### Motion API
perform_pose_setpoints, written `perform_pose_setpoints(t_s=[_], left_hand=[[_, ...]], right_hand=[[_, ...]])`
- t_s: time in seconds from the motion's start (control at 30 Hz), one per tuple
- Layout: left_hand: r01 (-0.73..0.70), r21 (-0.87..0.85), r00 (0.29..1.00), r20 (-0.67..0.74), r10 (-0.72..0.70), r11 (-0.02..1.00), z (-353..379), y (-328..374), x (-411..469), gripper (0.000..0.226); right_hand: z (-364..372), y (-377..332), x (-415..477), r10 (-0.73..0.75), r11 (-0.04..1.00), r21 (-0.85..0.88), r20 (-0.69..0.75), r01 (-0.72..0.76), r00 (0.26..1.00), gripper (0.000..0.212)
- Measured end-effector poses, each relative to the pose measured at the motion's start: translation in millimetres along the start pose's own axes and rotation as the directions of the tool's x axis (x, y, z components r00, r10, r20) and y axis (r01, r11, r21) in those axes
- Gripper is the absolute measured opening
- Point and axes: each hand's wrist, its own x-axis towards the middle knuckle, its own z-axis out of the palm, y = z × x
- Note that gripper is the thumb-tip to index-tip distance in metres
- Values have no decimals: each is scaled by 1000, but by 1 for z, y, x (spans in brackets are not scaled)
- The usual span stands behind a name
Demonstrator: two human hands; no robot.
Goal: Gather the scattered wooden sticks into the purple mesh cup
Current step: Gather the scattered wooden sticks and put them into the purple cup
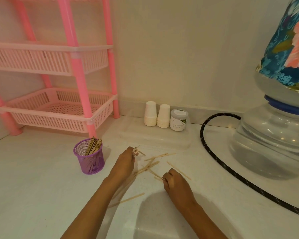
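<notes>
The purple mesh cup (89,157) stands upright on the white counter, with a bundle of wooden sticks (93,146) leaning inside it. To its right, several loose wooden sticks (152,163) lie scattered on the counter, and one more stick (133,198) lies nearer me. My left hand (125,161) is right of the cup, fingers pinched on a few sticks at its fingertips. My right hand (175,183) rests on the counter, closed on the end of a stick among the scattered ones.
A pink plastic rack (62,107) stands behind the cup. Two stacks of white paper cups (156,116) and a jar (179,119) sit on a clear tray by the wall. A black hose (214,156) curves past a water dispenser (273,138) on the right.
</notes>
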Motion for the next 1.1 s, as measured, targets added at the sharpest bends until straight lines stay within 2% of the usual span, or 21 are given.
perform_pose_setpoints(t_s=[0.17,0.27,0.37,0.43,0.53,0.63,0.73,0.83,0.9,1.1], left_hand=[[60,-74,998,2,-61,995,-7,-1,2,28],[113,-89,993,38,-110,990,-15,0,3,23],[155,-78,987,43,-152,985,-22,1,2,14],[170,-83,985,31,-168,982,-26,1,1,15],[179,-82,984,0,-180,980,-32,4,0,19],[162,-60,986,-39,-164,985,-34,9,-1,19],[133,-64,989,-54,-136,989,-35,13,-2,20],[124,-92,989,-71,-131,988,-37,15,-3,21],[115,-111,988,-95,-125,987,-39,15,-3,22],[58,-187,979,-181,-92,981,-43,23,1,20]], right_hand=[[-4,-5,3,39,980,199,-51,-28,998,21],[-5,-11,7,60,950,312,-72,-34,996,17],[-9,-18,9,17,958,285,-178,35,984,20],[-11,-25,12,-77,957,258,-206,130,976,23],[-8,-34,18,-251,954,151,-80,260,965,37],[2,-45,25,-354,935,13,52,353,934,46],[7,-56,31,-460,876,-132,64,465,885,48],[1,-68,37,-479,878,-58,-87,476,873,41],[-2,-75,39,-481,874,18,-111,485,870,40],[9,-82,44,-627,773,-22,121,634,769,53]])
